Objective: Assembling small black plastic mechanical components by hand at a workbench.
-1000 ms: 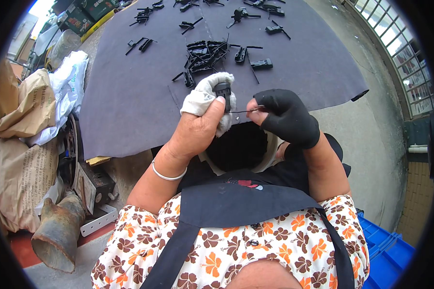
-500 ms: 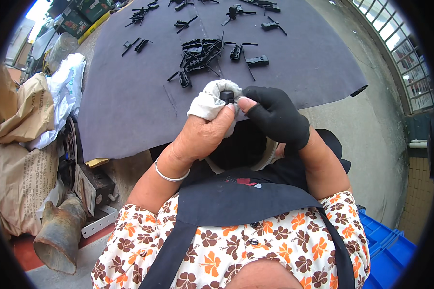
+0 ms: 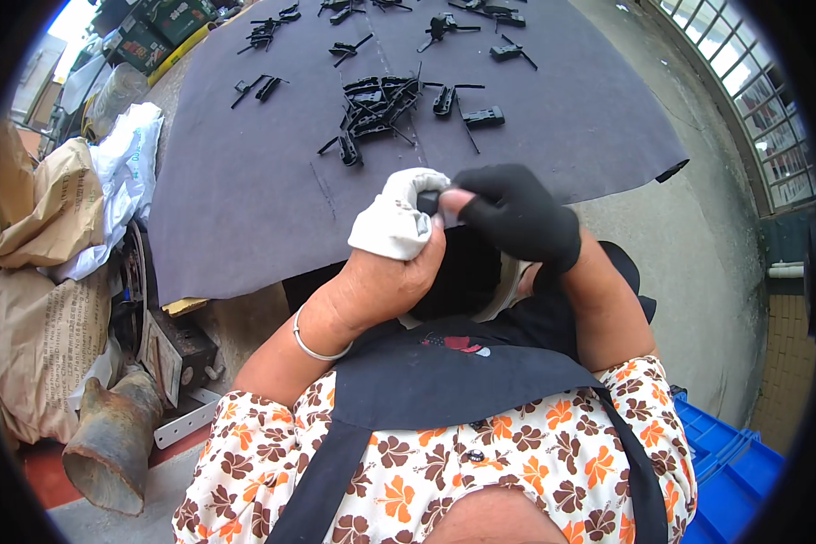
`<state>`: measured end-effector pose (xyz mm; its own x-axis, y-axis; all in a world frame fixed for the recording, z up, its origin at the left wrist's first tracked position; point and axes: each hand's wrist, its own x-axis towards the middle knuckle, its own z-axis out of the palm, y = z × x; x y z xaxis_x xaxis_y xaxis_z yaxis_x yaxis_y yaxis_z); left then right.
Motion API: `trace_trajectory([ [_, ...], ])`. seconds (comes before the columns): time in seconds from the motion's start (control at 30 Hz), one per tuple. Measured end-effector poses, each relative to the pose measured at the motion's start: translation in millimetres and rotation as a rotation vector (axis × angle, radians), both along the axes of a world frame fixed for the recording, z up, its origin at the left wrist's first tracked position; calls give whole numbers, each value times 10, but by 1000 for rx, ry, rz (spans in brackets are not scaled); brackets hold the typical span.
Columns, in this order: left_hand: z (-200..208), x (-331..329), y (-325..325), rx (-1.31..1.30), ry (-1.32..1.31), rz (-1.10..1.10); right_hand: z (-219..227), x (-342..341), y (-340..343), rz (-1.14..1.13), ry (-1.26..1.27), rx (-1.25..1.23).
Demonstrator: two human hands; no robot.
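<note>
My left hand (image 3: 397, 236), its fingers covered by a white cloth glove and its thumb bare, is closed round a small black plastic part (image 3: 428, 202). Only a bit of that part shows between the fingers. Right beside it, my right hand (image 3: 517, 220) in a black glove is closed, with the bare thumb tip pressed toward the fingers at the part's edge. What the right fingers pinch is hidden and slightly blurred. Both hands meet just over the near edge of the table. Beyond them lies a pile of black plastic clips with thin strips (image 3: 376, 104).
More black clips (image 3: 440, 29) lie scattered over the grey table cover (image 3: 245, 199). Below the hands is a dark round container (image 3: 458, 281). Brown paper sacks (image 3: 50, 335) and a rusty pipe piece (image 3: 113, 444) stand at left; a blue crate (image 3: 730, 471) is at lower right.
My right hand has turned slightly, its thumb coming closer to the black part. The left hand has tilted, so less of the part shows.
</note>
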<state>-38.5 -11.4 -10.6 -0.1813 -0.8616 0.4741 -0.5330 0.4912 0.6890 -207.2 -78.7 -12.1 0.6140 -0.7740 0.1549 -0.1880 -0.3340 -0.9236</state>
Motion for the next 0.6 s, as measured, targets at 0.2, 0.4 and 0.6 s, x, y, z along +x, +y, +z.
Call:
trace_trajectory([
  [0.2,155,112,127,87,-406,-44,-297,-65,-317,-446,509,-647],
  [0.4,26,283,-17,114,-179,110,-241,-156,-236,-504,378,-535],
  [0.6,48,120,-168,792,1197,-41,-224,-11,59,-120,-63,-549],
])
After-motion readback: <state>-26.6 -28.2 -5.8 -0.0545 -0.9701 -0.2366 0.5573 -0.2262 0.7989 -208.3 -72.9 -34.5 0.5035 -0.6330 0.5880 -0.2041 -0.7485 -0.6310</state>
